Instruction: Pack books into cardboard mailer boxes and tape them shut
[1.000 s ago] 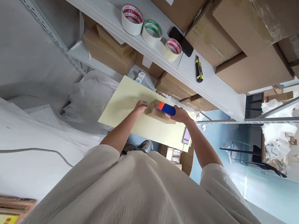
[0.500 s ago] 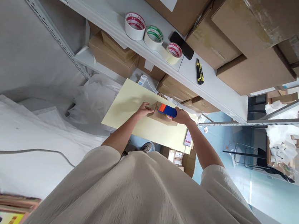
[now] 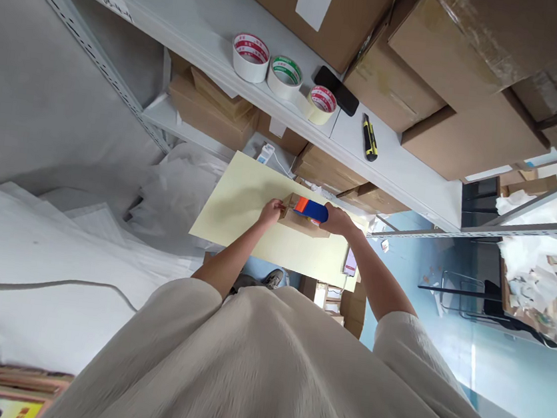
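A small brown cardboard box (image 3: 307,226) lies on the pale yellow tabletop (image 3: 229,197). My right hand (image 3: 337,220) is wrapped round a blue and orange tape dispenser (image 3: 314,210), whose orange end rests over the top of the box toward its left end. At that left end, my left hand (image 3: 271,211) has its fingers drawn in against the box; the fingertips are small and partly hidden. A phone with a lit screen (image 3: 350,263) lies by the table's right end, below my right forearm.
Above the table runs a grey shelf (image 3: 403,176) bearing several tape rolls (image 3: 250,58), a black phone (image 3: 336,89), a yellow-black utility knife (image 3: 370,137) and large cartons (image 3: 468,133). White wrapping sheets (image 3: 77,253) are piled at left. A metal shelf post (image 3: 532,229) stands right.
My left hand has closed its spread fingers and moved slightly in against the box's left end. The tape dispenser stays nearly in place in my right hand.
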`<action>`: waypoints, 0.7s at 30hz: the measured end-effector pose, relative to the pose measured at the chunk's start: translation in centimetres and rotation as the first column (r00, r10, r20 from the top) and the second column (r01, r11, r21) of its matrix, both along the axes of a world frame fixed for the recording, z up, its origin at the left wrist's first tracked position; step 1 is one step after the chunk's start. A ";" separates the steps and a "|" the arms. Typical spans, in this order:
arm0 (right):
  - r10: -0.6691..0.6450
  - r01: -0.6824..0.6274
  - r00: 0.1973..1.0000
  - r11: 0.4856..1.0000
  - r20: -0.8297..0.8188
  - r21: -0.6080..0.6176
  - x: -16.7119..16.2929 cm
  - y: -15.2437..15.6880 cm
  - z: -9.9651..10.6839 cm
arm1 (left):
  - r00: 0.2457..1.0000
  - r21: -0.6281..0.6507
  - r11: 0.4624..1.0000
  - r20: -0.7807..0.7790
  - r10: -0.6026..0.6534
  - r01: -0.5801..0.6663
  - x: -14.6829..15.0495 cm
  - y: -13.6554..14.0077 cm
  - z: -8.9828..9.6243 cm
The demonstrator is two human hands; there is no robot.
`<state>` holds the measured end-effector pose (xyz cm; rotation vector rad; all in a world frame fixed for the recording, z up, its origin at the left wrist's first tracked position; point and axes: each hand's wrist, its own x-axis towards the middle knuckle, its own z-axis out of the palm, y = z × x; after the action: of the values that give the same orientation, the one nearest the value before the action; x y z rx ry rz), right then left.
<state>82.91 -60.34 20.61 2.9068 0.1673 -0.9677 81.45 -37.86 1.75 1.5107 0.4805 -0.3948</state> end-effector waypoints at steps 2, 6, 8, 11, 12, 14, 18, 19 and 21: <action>0.001 -0.001 1.000 1.000 0.001 0.000 -0.1 0.1 0.1 | 0.998 0.009 0.999 0.060 0.036 -0.037 -0.3 0.0 -0.1; -0.003 0.003 1.000 1.000 -0.001 0.010 -0.2 0.2 0.3 | 0.991 -0.001 0.998 0.120 -0.056 0.056 -0.4 0.2 0.0; -0.004 0.004 1.000 1.000 -0.005 0.023 -0.2 0.2 0.3 | 0.980 0.043 0.990 0.137 -0.142 0.138 -0.1 0.5 0.3; 0.002 -0.002 1.000 0.999 -0.003 0.037 -0.3 0.1 0.0 | 0.912 0.194 0.953 0.297 -0.283 0.232 0.8 1.0 1.2; 0.007 -0.007 1.000 0.999 -0.002 0.038 -0.2 0.0 -0.2 | 0.879 0.256 0.926 0.323 -0.352 0.276 1.1 1.2 1.6; 0.018 -0.018 1.000 0.999 -0.005 0.037 -0.2 -0.1 -0.4 | 0.820 0.373 0.845 0.282 -0.497 0.383 1.6 1.6 2.1; 0.047 -0.046 0.999 0.998 -0.020 0.040 0.0 -0.4 -0.3 | 0.745 0.533 0.681 0.132 -0.653 0.502 2.0 2.5 2.8; 0.057 -0.056 0.998 0.997 -0.020 0.045 0.1 -0.5 -0.1 | 0.733 0.563 0.650 0.111 -0.672 0.511 2.1 2.7 3.0; 0.077 -0.075 0.997 0.996 -0.019 0.057 0.2 -0.7 0.2 | 0.710 0.610 0.593 0.069 -0.700 0.525 2.1 2.8 3.2</action>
<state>83.15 -61.00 20.80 2.9178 0.3091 -0.9974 83.55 -35.01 4.94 2.2736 -0.2571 -0.5843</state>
